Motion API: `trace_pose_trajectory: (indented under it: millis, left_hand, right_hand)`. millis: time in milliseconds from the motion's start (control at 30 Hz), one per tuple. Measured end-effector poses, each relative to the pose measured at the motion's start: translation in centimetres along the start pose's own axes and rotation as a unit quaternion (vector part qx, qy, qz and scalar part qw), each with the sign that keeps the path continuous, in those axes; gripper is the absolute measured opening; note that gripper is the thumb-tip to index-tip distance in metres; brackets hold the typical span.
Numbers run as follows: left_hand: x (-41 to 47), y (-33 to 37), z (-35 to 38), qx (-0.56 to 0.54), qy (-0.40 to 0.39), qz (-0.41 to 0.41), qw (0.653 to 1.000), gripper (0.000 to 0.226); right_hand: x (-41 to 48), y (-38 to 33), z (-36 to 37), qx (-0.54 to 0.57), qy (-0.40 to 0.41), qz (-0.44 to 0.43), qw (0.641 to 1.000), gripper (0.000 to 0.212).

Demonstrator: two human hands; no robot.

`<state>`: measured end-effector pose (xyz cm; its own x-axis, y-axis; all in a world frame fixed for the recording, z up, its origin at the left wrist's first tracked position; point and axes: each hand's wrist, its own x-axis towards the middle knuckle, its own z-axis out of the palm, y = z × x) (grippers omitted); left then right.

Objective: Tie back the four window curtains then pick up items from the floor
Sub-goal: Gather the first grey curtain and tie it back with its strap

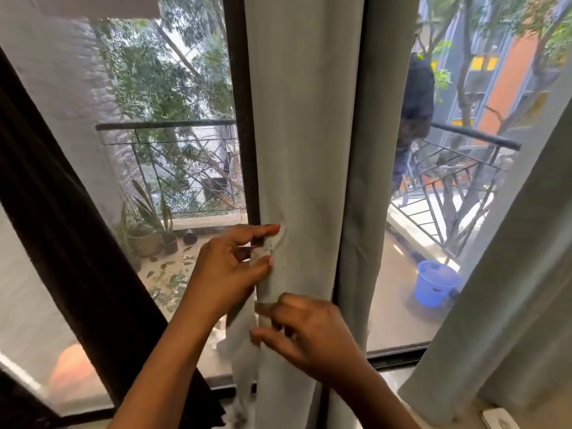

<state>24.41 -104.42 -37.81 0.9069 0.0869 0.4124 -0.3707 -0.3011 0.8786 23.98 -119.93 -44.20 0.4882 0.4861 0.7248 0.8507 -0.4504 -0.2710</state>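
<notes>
I see my left hand (230,267) pinching the grey curtain's (305,134) gathered edge, while just below it my right hand (305,332) pinches a pale tie-back strip (244,348).

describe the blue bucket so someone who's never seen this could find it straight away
Start at the gathered grey curtain in the middle of the window, which both hands are pinching, and look right through the glass onto the balcony floor. There, below the black metal railing, stands the blue bucket. It is the only bright blue thing in view; the pots on the left side are dull and hold plants.
</notes>
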Motion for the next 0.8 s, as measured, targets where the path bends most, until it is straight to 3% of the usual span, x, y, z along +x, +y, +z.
trace_pose_trajectory:
  millis: [100,167,233,267,367,433,600,800]
  left_hand:
    - [-0.1,-0.2,0.2,-0.062,0.008,-0.017,0.998,0.047]
    - [-0.3,-0.3,0.5,-0.102,0.030,-0.030,0.994,0.046]
    - [-0.4,-0.4,0.9,-0.133,0.058,-0.031,0.989,0.039]
    - [-0.5,-0.5,1.0,-0.154,0.070,-0.033,0.985,0.040]
    - [-0.6,-0.8,1.5,-0.190,0.109,-0.040,0.975,0.043]
    - [-0.7,-0.9,2.0,-0.159,0.141,-0.029,0.977,0.043]
    - [-1.8,0.2,3.7,-0.109,0.188,0.013,0.976,0.013]
    - [-3.0,0.7,4.1,-0.116,0.227,0.015,0.967,0.013]
  right_hand:
    - [0.3,1.9,-1.5,0.050,0.185,0.135,0.972,0.022]
    - [1.2,3.5,-2.2,0.040,0.283,0.226,0.931,0.041]
    - [2.6,5.1,-2.6,0.109,0.271,0.285,0.913,0.058]
    - [3.2,5.5,-2.7,0.129,0.255,0.299,0.910,0.055]
    - [3.5,5.0,-2.6,0.077,0.260,0.256,0.928,0.021]
    - [2.9,3.4,-2.3,0.055,0.271,0.191,0.942,0.013]
    - [1.7,0.2,-0.2,-0.003,0.243,0.084,0.966,0.026]
    - [2.4,-0.7,0.8,-0.009,0.204,0.105,0.973,0.038]
